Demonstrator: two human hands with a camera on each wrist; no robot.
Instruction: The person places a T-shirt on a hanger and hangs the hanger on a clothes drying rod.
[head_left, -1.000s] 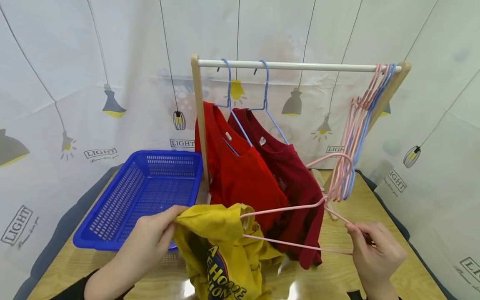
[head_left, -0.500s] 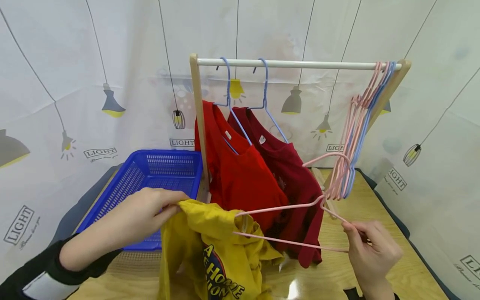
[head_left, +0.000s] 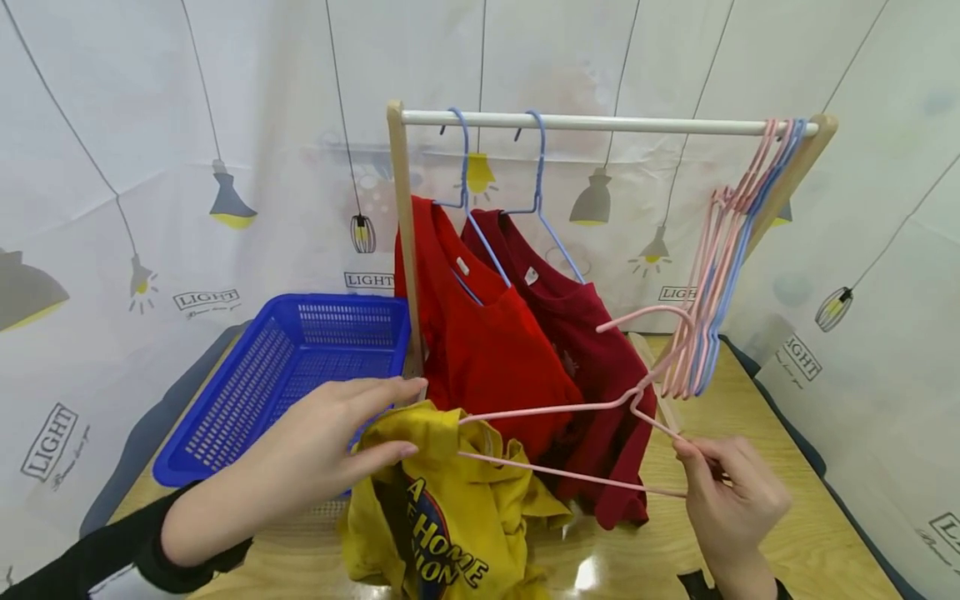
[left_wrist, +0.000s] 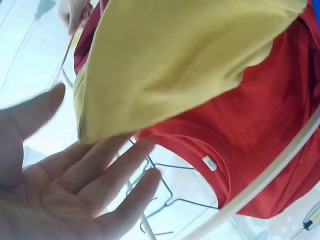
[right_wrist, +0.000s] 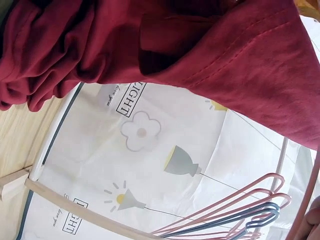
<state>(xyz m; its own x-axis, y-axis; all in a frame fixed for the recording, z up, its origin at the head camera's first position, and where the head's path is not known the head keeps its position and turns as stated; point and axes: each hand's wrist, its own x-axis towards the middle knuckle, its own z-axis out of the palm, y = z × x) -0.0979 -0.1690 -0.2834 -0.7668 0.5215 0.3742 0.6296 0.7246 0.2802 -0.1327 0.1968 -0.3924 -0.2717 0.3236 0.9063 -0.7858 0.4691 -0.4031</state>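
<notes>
My right hand [head_left: 731,496] pinches one end of a pink hanger [head_left: 555,410], whose hook points up and to the left. The hanger's other end runs into the neck of a yellow shirt [head_left: 457,508] with dark lettering on its front. At the shirt's left shoulder my left hand [head_left: 322,433] has its thumb and fingers spread apart. In the left wrist view those fingers [left_wrist: 107,165] lie just below the edge of the yellow cloth [left_wrist: 170,65], and the thumb stands away from it. Only a bit of the right hand [right_wrist: 309,225] shows in the right wrist view.
Behind the shirt, a red shirt [head_left: 487,350] and a maroon shirt [head_left: 555,308] hang on blue hangers from a rack's white bar [head_left: 600,124]. Several pink and blue hangers [head_left: 723,283] crowd its right end. A blue basket [head_left: 187,400] stands on the wooden table [head_left: 795,533] at left.
My left hand has let go of the yellow shirt's shoulder, after pulling it left, and its fingers have spread. The right hand keeps its pinch on the hanger, shifted slightly left.
</notes>
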